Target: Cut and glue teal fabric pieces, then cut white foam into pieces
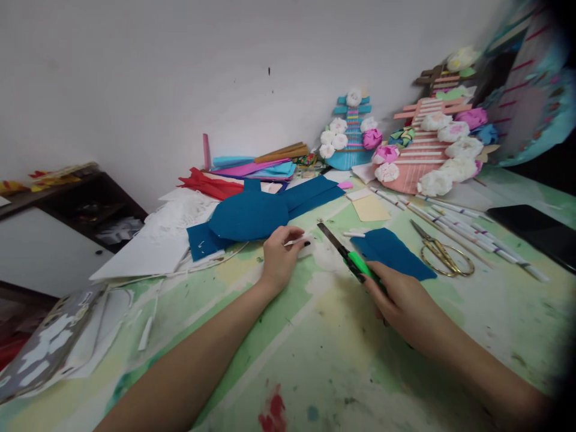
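In my right hand (396, 297) is a green and black utility knife (357, 263), its long blade out and pointing away to the upper left. My left hand (282, 252) is closed in a pinch on a small white strip (294, 241), low over the table. Just beyond that hand lies a dark blue guitar-shaped piece (249, 215). To the right, a dark blue sheet (393, 253) lies flat beside the knife, with a short white stick (354, 234) by its left edge. Gold-handled scissors (438, 249) rest next to the sheet.
Several white sticks (481, 231) and a black phone (535, 231) lie at the right. Decorated blue (353, 135) and pink (423, 150) instrument models stand against the wall. Coloured paper (256, 167) is piled behind; white sheets (148, 246) lie left, on the paint-stained table (288, 360).
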Available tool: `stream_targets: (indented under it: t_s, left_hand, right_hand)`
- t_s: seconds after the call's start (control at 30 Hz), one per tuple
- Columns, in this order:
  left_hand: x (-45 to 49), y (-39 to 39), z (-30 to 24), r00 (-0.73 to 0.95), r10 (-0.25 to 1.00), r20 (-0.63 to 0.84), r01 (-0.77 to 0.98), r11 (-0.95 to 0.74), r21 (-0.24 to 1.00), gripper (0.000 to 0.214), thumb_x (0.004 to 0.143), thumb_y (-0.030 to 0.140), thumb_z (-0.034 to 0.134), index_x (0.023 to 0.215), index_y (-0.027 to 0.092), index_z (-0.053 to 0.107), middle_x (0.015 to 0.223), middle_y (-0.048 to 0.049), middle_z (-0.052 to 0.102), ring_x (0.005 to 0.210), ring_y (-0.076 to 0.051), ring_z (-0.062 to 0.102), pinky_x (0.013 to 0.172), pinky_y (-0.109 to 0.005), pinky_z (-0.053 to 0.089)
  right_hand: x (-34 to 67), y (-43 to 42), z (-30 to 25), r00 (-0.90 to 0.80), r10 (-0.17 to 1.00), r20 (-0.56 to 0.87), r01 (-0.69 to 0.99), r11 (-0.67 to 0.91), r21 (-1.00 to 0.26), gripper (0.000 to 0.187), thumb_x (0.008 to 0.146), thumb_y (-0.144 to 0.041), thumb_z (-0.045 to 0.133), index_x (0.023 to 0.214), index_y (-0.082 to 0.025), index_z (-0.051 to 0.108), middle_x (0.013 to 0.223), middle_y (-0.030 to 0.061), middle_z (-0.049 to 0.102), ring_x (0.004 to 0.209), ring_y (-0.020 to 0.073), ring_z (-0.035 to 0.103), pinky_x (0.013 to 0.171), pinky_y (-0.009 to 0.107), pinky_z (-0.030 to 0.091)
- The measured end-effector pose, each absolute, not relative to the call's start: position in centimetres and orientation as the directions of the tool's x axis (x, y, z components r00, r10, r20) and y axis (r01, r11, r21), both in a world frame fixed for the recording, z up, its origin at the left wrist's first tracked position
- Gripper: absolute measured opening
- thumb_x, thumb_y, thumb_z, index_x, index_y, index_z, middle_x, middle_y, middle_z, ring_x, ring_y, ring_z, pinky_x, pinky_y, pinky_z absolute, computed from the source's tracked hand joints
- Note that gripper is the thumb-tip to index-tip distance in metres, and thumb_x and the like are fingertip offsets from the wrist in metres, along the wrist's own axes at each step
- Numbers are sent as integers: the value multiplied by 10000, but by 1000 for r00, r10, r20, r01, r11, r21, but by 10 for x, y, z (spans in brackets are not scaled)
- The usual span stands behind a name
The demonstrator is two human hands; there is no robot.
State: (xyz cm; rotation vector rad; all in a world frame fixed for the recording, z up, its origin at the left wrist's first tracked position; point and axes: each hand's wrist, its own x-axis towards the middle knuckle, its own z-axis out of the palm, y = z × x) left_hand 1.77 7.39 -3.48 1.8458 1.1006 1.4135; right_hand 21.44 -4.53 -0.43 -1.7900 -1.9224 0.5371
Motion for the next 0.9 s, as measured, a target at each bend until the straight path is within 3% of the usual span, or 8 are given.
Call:
stream_targets:
  t_s: [0.27, 0.43, 0.53, 0.7, 0.9]
  left_hand:
    - [22, 65, -34, 209, 820, 533, 435, -566, 700, 73, 757, 163, 675, 815, 182, 715, 808, -43, 613, 720, -138, 591, 633, -262, 539]
    - [22, 62, -33, 267, 803, 533, 470, -591, 656, 79, 764, 130, 642, 787, 177, 701, 808, -49, 690, 708, -143, 623, 605, -245, 519]
    - [23, 64, -34, 268, 796, 542, 487, -598, 636, 62, 766, 136, 638, 765, 170, 690, 789, -51, 700, 694, -143, 626, 605, -246, 512]
    - [23, 65, -35, 274, 787, 553, 484, -610, 627, 57, 764, 147, 632, 735, 174, 673, 764, -42, 679, 685, -138, 618, 580, -231, 493]
    - [22, 67, -35, 278, 785, 554, 482, -612, 627, 61, 759, 140, 628, 721, 168, 667, 756, -45, 675, 671, -137, 608, 565, -228, 478]
  right_hand:
    - [211, -47, -11, -153, 955, 256, 823, 266, -502, 306, 903, -223, 395, 1154, -173, 562, 971, 106, 689, 827, 217, 645, 652, 276, 432]
    - [206, -48, -15, -127, 987, 94, 942, 150, -301, 398, 931, -280, 371, 1283, -152, 506, 726, 66, 688, 589, 230, 628, 488, 272, 283]
    - [204, -48, -17, -126, 987, 97, 967, 144, -211, 474, 933, -281, 373, 1388, -158, 426, 741, 80, 702, 581, 240, 635, 479, 273, 217]
    - [204, -48, -22, -147, 983, 113, 971, 165, -173, 532, 938, -267, 357, 1453, -139, 345, 726, 89, 703, 557, 232, 626, 472, 273, 178]
    - [203, -48, -22, -145, 981, 128, 970, 166, -176, 517, 931, -259, 369, 1430, -127, 383, 690, 81, 691, 536, 209, 607, 469, 275, 176]
